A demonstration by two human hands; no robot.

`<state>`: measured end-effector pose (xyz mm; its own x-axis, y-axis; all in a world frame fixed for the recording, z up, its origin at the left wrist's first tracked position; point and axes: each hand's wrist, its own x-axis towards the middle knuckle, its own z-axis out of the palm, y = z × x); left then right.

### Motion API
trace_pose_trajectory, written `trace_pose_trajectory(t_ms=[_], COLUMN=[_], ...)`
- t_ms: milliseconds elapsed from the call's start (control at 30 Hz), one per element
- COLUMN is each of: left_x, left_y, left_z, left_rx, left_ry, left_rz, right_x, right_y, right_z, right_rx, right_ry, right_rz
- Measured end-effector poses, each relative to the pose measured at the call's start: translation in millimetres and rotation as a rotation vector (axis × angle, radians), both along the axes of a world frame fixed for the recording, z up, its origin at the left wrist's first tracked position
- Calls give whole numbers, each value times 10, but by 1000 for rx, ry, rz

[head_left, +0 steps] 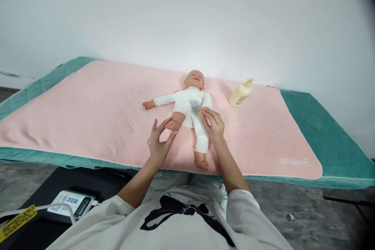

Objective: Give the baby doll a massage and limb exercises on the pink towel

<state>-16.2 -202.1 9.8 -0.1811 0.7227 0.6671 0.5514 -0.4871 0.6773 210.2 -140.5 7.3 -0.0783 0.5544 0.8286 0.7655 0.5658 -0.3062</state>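
Observation:
A baby doll (191,99) with a white cloth body and bare plastic head, hands and feet lies on its back on a pink mat (117,101). Its head points away from me. My left hand (159,140) pinches the foot of the doll's raised, bent leg between thumb and fingers. With its fingertips, my right hand (215,125) holds the doll's small hand over its belly. The other leg lies stretched toward me, its foot close to the mat's front edge. The doll's other arm reaches out to the left.
A pale yellow pump bottle (240,93) stands on the mat right of the doll. Under the mat is a green quilted cover (331,133), and a white wall rises behind. At lower left, a white device (72,203) with a cable rests on a black surface (96,183).

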Motion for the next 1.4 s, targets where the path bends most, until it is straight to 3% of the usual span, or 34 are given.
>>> trace_pose_trajectory(t_ms=[300,500,700,933,1233,1400], left_x=[25,-25,-127,-253,-444,-457], left_y=[62,-12,-185,-442,-793,-863], left_z=[44,64,63,-180,-460,-580], left_rx=[-27,-14,16,-91,-19,13], left_ry=[42,11,1,72,277,303], left_rz=[15,-45,-92,-41,12,24], right_x=[28,136,394,710,948,1039], right_y=[4,43,127,170,170,173], right_z=[-40,33,124,115,-76,-178], right_rx=[-142,-116,-159,-292,-375,-452], right_ry=[74,176,468,718,738,749], right_rz=[36,2,-62,-243,-390,-433])
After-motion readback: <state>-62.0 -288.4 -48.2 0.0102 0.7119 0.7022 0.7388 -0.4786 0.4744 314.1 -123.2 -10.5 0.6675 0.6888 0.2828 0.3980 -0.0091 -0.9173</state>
